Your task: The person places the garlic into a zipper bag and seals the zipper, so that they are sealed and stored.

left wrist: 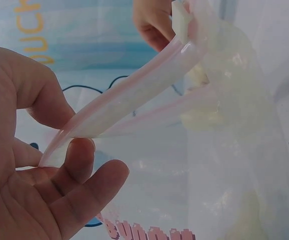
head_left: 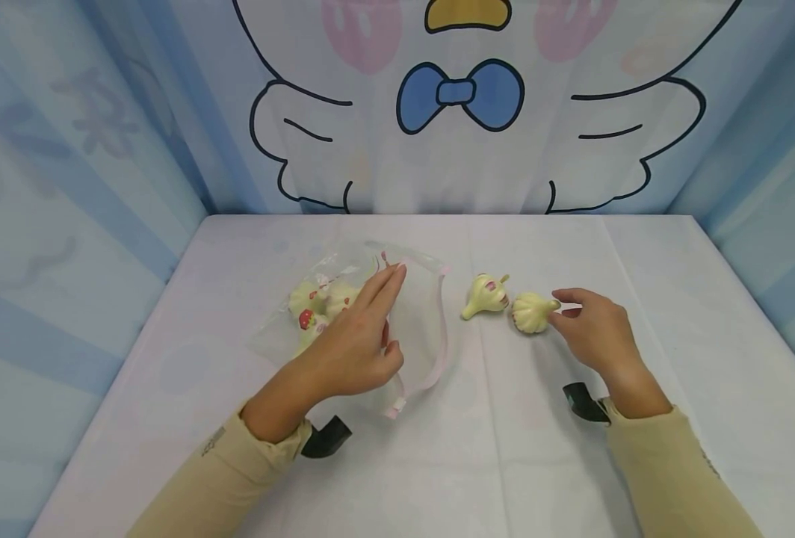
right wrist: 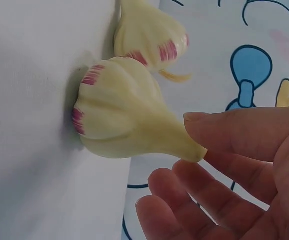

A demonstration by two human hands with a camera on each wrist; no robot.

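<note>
My left hand [head_left: 353,347] pinches the pink-edged mouth of a clear zip bag [left wrist: 149,100] between thumb and fingers, its last fingers extended. Inside the bag, several pale garlic bulbs [head_left: 306,297] are partly covered by that hand. My right hand [head_left: 599,332] has thumb and fingertips around the stem of a garlic bulb [right wrist: 124,110], whose round base is close to the tablecloth. Beside it lies a second garlic bulb [head_left: 488,294] with purple streaks and a short stalk. Both stand to the right of the bag's mouth.
A white cloth covers the table [head_left: 505,463]. Behind it hangs a curtain [head_left: 397,172] with a cartoon print, and blue curtains [head_left: 68,246] close off the sides. Dark wrist mounts [head_left: 326,437] stick out below both sleeves.
</note>
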